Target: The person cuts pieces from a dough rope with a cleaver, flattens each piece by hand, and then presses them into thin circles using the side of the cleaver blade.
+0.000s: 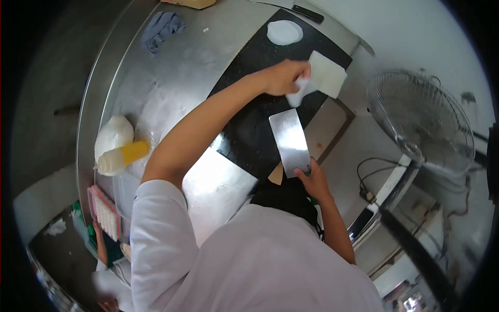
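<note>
Stretched out over the black board (pixel 244 122), my left hand (pixel 287 77) is closed on a limp white piece (pixel 298 93), blurred by motion; I cannot tell if it is cloth or dough. Right beside those fingers lies a square stack of white sheets (pixel 327 75) at the board's edge. My right hand (pixel 314 183), near my body, grips a cleaver (pixel 291 138) at its lower end, its broad shiny blade pointing up across the board. Its handle is hidden. A small wooden piece (pixel 276 174) shows next to the blade. Farther up the board sits a round white mass (pixel 285 32).
A yellow-and-clear squeeze bottle (pixel 125 156) leans by a white lump (pixel 115 134) on the steel table (pixel 161 99). A blue-grey cloth (pixel 162 30) and a black-handled knife (pixel 307 14) lie farther off. A wire fan (pixel 421 117) stands right. Another person's arm (pixel 100 244) shows lower left.
</note>
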`<act>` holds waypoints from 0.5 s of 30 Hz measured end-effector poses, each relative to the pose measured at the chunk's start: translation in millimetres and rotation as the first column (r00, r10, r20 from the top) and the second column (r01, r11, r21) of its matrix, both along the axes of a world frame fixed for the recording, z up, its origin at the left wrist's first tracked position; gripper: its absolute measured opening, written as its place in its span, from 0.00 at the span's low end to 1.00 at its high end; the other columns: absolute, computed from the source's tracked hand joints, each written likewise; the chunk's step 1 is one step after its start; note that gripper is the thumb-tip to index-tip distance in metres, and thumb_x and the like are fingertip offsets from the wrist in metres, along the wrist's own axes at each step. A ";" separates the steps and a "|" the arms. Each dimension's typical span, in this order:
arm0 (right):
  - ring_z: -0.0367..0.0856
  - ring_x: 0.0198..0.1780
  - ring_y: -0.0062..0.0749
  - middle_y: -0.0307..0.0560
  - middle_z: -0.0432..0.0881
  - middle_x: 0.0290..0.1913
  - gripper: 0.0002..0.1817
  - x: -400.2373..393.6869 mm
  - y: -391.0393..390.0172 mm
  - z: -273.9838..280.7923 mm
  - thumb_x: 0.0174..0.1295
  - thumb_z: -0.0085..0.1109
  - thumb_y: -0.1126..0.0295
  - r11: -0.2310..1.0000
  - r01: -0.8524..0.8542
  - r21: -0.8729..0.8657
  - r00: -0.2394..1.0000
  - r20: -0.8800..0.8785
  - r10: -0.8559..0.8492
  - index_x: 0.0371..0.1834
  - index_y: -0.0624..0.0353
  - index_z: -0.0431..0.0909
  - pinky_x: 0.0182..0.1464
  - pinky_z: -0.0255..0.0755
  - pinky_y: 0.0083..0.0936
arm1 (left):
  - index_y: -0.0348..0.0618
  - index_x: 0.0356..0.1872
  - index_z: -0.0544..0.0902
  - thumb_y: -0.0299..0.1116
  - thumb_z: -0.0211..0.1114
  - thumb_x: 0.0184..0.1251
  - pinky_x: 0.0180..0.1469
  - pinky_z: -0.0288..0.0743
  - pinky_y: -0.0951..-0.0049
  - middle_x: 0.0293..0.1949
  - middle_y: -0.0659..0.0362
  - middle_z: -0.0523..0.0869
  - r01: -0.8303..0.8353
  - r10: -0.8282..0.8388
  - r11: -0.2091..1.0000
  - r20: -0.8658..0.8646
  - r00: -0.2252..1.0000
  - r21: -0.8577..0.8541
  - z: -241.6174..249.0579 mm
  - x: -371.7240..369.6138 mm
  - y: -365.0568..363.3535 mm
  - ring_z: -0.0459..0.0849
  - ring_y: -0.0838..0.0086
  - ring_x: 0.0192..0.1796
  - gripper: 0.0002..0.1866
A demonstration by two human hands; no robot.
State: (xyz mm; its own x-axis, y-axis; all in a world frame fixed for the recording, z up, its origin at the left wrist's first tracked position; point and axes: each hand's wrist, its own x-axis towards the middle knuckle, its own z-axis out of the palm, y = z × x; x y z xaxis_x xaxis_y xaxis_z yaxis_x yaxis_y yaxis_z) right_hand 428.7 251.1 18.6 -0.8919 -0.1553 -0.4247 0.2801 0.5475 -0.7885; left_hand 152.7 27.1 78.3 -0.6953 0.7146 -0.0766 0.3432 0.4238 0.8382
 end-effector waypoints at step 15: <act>0.87 0.42 0.57 0.61 0.87 0.41 0.19 -140.2 65.9 4.9 0.64 0.71 0.67 0.954 -0.270 -0.127 0.961 0.033 0.276 0.51 0.67 0.77 0.45 0.78 0.41 | 0.38 0.59 0.73 0.41 0.80 0.53 0.59 0.73 0.54 0.52 0.46 0.80 -0.986 0.722 0.148 -0.674 0.158 -0.072 -42.3 41.2 -24.9 0.78 0.50 0.57 0.35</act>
